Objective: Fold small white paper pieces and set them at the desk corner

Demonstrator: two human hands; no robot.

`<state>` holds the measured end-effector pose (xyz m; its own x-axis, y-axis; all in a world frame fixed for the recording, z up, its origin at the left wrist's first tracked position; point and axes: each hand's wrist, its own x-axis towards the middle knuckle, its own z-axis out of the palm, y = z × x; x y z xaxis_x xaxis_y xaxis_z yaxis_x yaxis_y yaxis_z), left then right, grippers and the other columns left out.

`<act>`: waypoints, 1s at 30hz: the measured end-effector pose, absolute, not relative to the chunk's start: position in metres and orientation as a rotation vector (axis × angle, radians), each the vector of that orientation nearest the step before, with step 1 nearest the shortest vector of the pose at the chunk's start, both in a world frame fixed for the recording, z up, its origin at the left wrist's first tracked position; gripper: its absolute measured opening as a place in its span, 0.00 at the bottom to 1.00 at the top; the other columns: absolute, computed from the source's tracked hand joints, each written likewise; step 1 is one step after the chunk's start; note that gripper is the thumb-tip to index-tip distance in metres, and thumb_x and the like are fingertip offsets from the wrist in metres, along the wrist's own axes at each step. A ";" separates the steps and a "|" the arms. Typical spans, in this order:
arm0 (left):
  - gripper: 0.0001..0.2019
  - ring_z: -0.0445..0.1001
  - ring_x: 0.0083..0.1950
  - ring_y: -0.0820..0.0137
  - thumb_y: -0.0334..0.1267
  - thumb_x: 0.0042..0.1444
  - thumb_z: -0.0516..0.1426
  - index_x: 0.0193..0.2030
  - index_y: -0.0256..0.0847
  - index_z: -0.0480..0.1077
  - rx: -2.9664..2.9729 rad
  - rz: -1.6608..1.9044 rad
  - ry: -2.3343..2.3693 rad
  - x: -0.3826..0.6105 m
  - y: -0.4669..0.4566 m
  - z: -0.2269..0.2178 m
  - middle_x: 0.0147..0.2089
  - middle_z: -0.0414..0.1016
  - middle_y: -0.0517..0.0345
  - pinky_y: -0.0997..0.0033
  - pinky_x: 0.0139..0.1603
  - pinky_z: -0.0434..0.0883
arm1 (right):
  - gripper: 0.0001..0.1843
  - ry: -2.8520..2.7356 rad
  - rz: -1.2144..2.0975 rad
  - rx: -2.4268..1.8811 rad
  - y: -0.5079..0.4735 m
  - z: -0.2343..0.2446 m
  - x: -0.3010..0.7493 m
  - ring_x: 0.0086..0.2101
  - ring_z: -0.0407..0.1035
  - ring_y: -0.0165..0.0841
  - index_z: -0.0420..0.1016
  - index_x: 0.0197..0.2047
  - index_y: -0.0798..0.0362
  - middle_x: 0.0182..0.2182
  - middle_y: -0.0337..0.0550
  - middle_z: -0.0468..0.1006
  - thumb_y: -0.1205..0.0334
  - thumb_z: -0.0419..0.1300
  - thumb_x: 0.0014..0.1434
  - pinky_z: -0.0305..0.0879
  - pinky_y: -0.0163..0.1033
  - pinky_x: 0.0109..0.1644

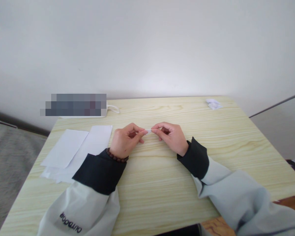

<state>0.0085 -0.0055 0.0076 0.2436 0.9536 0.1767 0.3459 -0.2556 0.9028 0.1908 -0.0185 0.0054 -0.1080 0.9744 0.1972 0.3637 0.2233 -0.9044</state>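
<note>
We note the left hand (126, 141) and right hand (171, 137) each pinched on one end of a small white paper scrap (149, 131), just above mid-surface. The two-end grip likely holds it taut. To the left, within reach, lie stacked white paper sheets (75, 149). Below is the pale wood-grain surface (157, 183), behind it a bare white wall (147, 49).

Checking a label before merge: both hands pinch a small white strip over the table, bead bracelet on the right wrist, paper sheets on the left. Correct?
Not quite: the bead bracelet is on the left wrist, not the right. The rest holds: left hand and right hand pinch the small white strip over the table, paper sheets on the left. The head view shows it.
</note>
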 end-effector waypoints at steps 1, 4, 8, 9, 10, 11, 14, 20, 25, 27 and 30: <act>0.12 0.75 0.21 0.72 0.46 0.51 0.60 0.29 0.38 0.69 1.750 1.010 1.196 0.008 -0.005 0.007 0.23 0.77 0.60 0.77 0.22 0.70 | 0.09 -1.628 0.887 -1.279 -0.018 0.005 0.191 0.16 0.62 0.25 0.75 0.33 0.54 0.15 0.34 0.70 0.56 0.61 0.54 0.58 0.31 0.22; 0.11 0.76 0.23 0.71 0.45 0.50 0.61 0.31 0.38 0.69 1.771 1.023 1.181 0.008 -0.006 0.006 0.23 0.77 0.59 0.76 0.25 0.71 | 0.10 -1.634 0.880 -1.269 -0.017 0.005 0.191 0.16 0.61 0.24 0.76 0.35 0.54 0.14 0.33 0.69 0.55 0.61 0.54 0.57 0.30 0.22; 0.11 0.77 0.25 0.71 0.45 0.50 0.61 0.33 0.38 0.70 1.856 1.000 1.210 0.006 -0.006 0.006 0.25 0.78 0.58 0.76 0.27 0.73 | 0.10 -1.640 0.876 -1.278 -0.017 0.004 0.191 0.16 0.60 0.24 0.76 0.34 0.54 0.15 0.33 0.69 0.55 0.61 0.54 0.57 0.30 0.22; 0.11 0.76 0.25 0.72 0.45 0.50 0.61 0.32 0.38 0.71 1.883 1.004 1.224 0.006 -0.005 0.006 0.26 0.78 0.58 0.76 0.27 0.73 | 0.10 -1.641 0.874 -1.279 -0.017 0.003 0.191 0.16 0.60 0.24 0.76 0.34 0.54 0.15 0.33 0.69 0.55 0.61 0.54 0.57 0.30 0.22; 0.11 0.76 0.25 0.72 0.45 0.50 0.61 0.33 0.38 0.71 1.912 1.011 1.236 0.006 -0.005 0.006 0.28 0.79 0.58 0.76 0.27 0.73 | 0.10 -1.644 0.871 -1.276 -0.018 0.003 0.191 0.16 0.60 0.24 0.75 0.33 0.54 0.14 0.33 0.69 0.55 0.61 0.54 0.56 0.30 0.22; 0.11 0.75 0.25 0.73 0.44 0.50 0.61 0.34 0.38 0.72 1.942 1.022 1.242 0.006 -0.005 0.006 0.30 0.79 0.58 0.77 0.26 0.73 | 0.10 -1.649 0.866 -1.274 -0.018 0.003 0.192 0.16 0.60 0.24 0.76 0.33 0.54 0.14 0.33 0.69 0.55 0.61 0.54 0.56 0.30 0.21; 0.10 0.75 0.26 0.75 0.43 0.51 0.60 0.36 0.39 0.75 2.028 1.050 1.224 0.007 -0.004 0.006 0.33 0.80 0.58 0.80 0.26 0.72 | 0.10 -1.670 0.837 -1.262 -0.019 0.004 0.192 0.15 0.59 0.23 0.76 0.33 0.54 0.14 0.32 0.68 0.56 0.61 0.55 0.56 0.30 0.22; 0.09 0.74 0.24 0.75 0.42 0.51 0.60 0.33 0.39 0.78 2.050 1.055 1.233 0.006 -0.006 0.009 0.30 0.80 0.59 0.80 0.27 0.71 | 0.08 -1.687 0.753 -1.227 -0.019 0.004 0.192 0.17 0.59 0.23 0.78 0.32 0.55 0.18 0.36 0.72 0.58 0.62 0.54 0.57 0.31 0.23; 0.10 0.75 0.25 0.74 0.42 0.50 0.61 0.34 0.39 0.78 2.016 1.047 1.229 0.006 -0.006 0.010 0.30 0.80 0.59 0.80 0.27 0.72 | 0.07 -1.678 0.729 -1.224 -0.019 0.005 0.191 0.18 0.58 0.22 0.78 0.31 0.55 0.21 0.37 0.74 0.60 0.62 0.54 0.56 0.31 0.24; 0.11 0.76 0.25 0.74 0.42 0.51 0.60 0.35 0.38 0.78 2.001 1.043 1.219 0.007 -0.007 0.011 0.27 0.80 0.59 0.80 0.27 0.72 | 0.07 -1.672 0.732 -1.234 -0.019 0.005 0.191 0.18 0.57 0.22 0.77 0.31 0.56 0.21 0.37 0.74 0.60 0.62 0.54 0.56 0.31 0.24; 0.12 0.75 0.24 0.74 0.42 0.54 0.58 0.39 0.37 0.77 2.004 1.032 1.200 0.007 -0.007 0.012 0.25 0.79 0.60 0.80 0.28 0.73 | 0.07 -1.649 0.738 -1.254 -0.019 0.006 0.191 0.17 0.56 0.22 0.76 0.31 0.56 0.21 0.36 0.73 0.60 0.62 0.54 0.55 0.31 0.23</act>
<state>0.0073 -0.0065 0.0123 0.2963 0.8999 0.3200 0.4513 -0.4272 0.7835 0.1910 -0.0192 0.0057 -0.0714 0.9505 0.3024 0.4073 0.3045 -0.8610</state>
